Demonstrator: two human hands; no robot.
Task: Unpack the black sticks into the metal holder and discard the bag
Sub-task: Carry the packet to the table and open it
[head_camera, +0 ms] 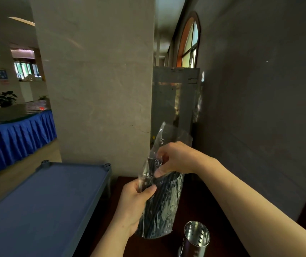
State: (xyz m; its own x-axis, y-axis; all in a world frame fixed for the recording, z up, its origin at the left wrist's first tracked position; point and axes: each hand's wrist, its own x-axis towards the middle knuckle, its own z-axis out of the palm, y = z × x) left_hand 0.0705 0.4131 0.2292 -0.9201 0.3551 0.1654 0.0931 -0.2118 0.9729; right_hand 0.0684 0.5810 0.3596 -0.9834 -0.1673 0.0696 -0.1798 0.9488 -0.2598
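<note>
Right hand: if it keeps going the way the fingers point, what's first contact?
The right hand points left and down into the clear bag mouth, so probably the black sticks tops; depth is unclear.

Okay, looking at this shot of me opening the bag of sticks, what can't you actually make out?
Head view only:
- Metal holder: base cut off by the bottom edge.
- Black sticks: count unreadable through the crinkled, reflective bag.
- Right hand fingers: tips hidden behind the bag's plastic.
- Left hand: covers the bag's left side.
</note>
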